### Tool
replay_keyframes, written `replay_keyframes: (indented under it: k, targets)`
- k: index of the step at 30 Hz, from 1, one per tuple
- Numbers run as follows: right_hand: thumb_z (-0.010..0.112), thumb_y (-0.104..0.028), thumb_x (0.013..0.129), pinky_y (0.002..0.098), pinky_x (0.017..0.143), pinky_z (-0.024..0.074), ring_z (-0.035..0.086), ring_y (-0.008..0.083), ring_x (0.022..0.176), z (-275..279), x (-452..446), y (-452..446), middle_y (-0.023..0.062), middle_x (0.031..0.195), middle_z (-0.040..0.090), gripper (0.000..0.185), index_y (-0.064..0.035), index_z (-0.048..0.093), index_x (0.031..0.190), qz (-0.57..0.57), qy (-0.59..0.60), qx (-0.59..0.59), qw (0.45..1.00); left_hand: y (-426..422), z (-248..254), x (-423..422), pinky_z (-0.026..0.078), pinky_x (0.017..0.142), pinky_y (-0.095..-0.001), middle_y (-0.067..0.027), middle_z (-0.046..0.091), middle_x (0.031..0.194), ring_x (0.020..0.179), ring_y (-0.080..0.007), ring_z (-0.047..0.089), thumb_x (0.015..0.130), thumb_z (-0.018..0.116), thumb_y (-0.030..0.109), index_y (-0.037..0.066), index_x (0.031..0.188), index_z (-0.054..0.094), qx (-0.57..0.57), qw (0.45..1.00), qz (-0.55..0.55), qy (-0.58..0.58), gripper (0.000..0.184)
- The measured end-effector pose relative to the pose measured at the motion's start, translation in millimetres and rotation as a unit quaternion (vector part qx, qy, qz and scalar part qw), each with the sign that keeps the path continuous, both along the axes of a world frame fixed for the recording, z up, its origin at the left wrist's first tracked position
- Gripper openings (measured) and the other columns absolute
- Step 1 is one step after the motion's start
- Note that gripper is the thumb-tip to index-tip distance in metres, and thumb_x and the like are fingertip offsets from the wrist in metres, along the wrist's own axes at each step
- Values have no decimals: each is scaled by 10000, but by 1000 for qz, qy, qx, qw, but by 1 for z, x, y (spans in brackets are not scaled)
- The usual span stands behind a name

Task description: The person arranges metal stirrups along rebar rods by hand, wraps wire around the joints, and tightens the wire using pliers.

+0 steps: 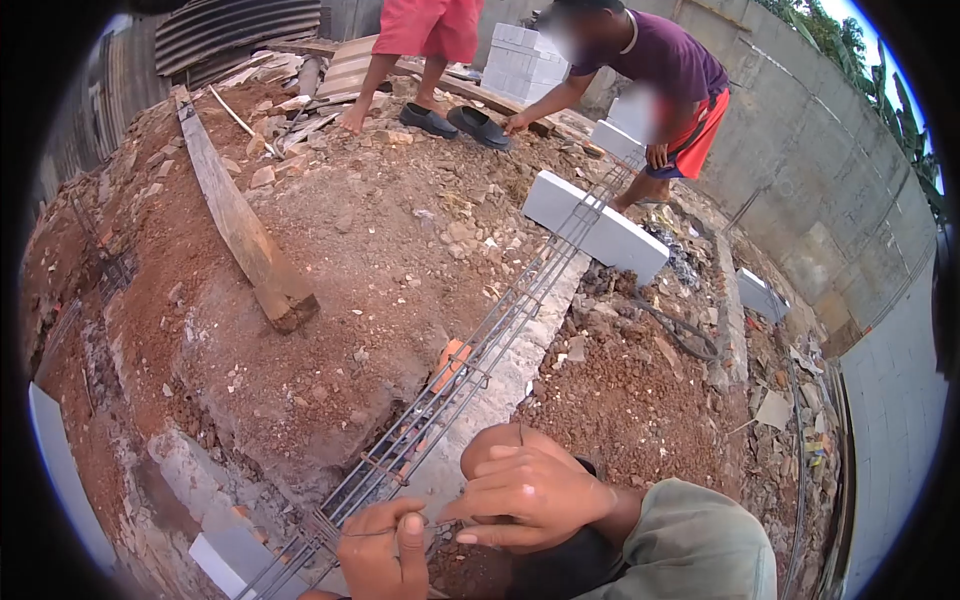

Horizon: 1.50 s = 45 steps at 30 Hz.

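A long rebar cage point(500, 335) of thin steel rods and stirrups runs diagonally from the lower left to the upper right. My left hand point(385, 552) is closed beside its near end, thumb raised. My right hand point(530, 497) is closed too, just to the right, with its back toward me. A thin dark tie wire point(440, 522) spans the small gap between them, and both hands grip it. Another fine wire end sticks up above my right hand's knuckles. My bent knee point(500, 445) shows behind that hand.
White blocks point(597, 228) support the cage along a concrete footing point(545, 330). A wooden plank point(235, 205) lies on the dirt mound. Beyond, a person in a purple shirt point(665, 60) bends by dark shoes point(480, 127); another in red shorts point(428, 28) stands. A concrete wall point(790, 140) bounds the right.
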State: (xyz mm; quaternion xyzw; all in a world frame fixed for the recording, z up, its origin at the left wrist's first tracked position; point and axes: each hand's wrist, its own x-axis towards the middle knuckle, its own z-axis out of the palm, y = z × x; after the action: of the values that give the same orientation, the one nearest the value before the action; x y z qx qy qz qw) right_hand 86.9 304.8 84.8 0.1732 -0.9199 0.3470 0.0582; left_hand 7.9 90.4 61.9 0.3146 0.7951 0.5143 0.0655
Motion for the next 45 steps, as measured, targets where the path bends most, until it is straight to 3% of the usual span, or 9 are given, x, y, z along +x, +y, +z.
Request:
replay_keyframes:
  k: [6, 9, 12, 24, 30, 34, 36, 39, 45]
  targets:
    - [657, -326, 1006, 419, 787, 454, 652, 291, 848, -1, 2, 2, 96, 881, 703, 301, -73, 708, 1162, -1, 21, -2, 1000, 3, 2, -1, 522, 803, -446, -167, 735, 904, 854, -383, 693, 1065, 521, 219, -6, 993, 746, -17, 1000, -2, -6, 326]
    - [662, -332, 1003, 406, 772, 455, 658, 280, 838, 3, 1, 2, 84, 890, 709, 298, -84, 711, 1162, -1, -3, 0, 1000, 3, 2, -1, 526, 816, -430, -149, 739, 859, 840, -364, 712, 1039, 583, 300, 20, 997, 735, -42, 998, 8, -38, 321]
    - [668, -340, 999, 388, 743, 454, 655, 263, 803, 3, 1, 3, 64, 864, 699, 298, -93, 717, 1160, 1, -6, 1, 1000, 4, -3, -4, 525, 796, -444, -167, 740, 906, 863, -382, 697, 1054, 548, 217, -10, 966, 747, -6, 999, -23, 25, 314]
    - [697, -384, 960, 354, 661, 442, 635, 225, 729, -1, 0, 4, 21, 778, 675, 267, -172, 761, 1110, -19, 31, 57, 998, 0, -1, -5, 540, 782, -463, -170, 755, 984, 858, -384, 706, 1036, 581, 218, -20, 835, 738, -14, 999, -19, 23, 348]
    - [721, -384, 941, 351, 619, 429, 615, 220, 689, -6, -3, 2, 12, 733, 649, 264, -167, 772, 1083, -18, 55, 35, 998, 4, 3, -4, 542, 753, -422, -173, 758, 922, 793, -366, 711, 1062, 531, 217, -23, 897, 744, -4, 999, -10, 44, 361]
    - [748, -390, 910, 333, 594, 404, 594, 192, 633, 1, -3, 1, -6, 679, 612, 265, -172, 785, 1056, -20, 18, 103, 994, -2, 6, -8, 529, 808, -428, -158, 744, 896, 850, -356, 718, 1041, 582, 294, 13, 1005, 739, -16, 1000, -21, 5, 324]
    - [784, -353, 870, 326, 584, 376, 578, 164, 594, -6, -6, 2, -26, 642, 587, 259, -159, 803, 1041, -12, 33, 73, 997, -5, -4, -12, 531, 806, -429, -165, 748, 916, 857, -353, 720, 1041, 582, 287, 8, 1004, 742, 14, 999, -27, 13, 324]
    - [830, -279, 816, 337, 590, 361, 564, 159, 583, -2, -7, -2, -45, 628, 574, 268, -113, 816, 1026, -24, 35, 52, 998, -9, -4, -11, 531, 809, -432, -148, 754, 858, 826, -350, 723, 1076, 506, 263, 6, 982, 749, 17, 1000, -2, 7, 367]
    - [788, -363, 851, 330, 568, 371, 593, 144, 592, -1, -8, -5, -43, 654, 623, 240, -192, 809, 1018, -23, 31, 85, 996, -12, -9, -11, 517, 822, -421, -108, 749, 775, 778, -331, 718, 1100, 427, 237, 17, 918, 745, 9, 1000, 9, 3, 427]
